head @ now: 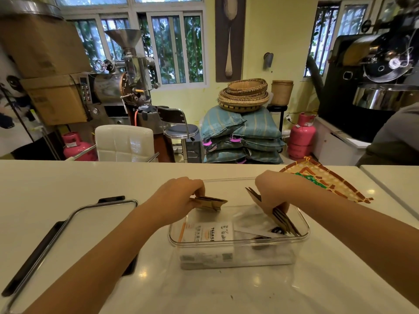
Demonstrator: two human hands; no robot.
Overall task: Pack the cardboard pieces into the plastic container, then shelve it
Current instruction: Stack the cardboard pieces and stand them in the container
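A clear plastic container (238,242) stands open on the white counter, with plastic-wrapped packets and a white printed label inside. My left hand (179,198) holds a small stack of brown cardboard pieces (212,203) over the container's left rim. My right hand (275,192) grips a second bundle of cardboard pieces (286,220), tilted down into the container's right side. More brown cardboard (254,193) sticks out behind this hand. The container's clear lid with black clips (68,223) lies flat to the left.
A woven patterned mat or fan (326,177) lies on the counter at the back right. A second counter section (394,180) adjoins at the far right. Behind the counter are a white chair (124,142), coffee roasting machines, pink gas cylinders and stacked sacks.
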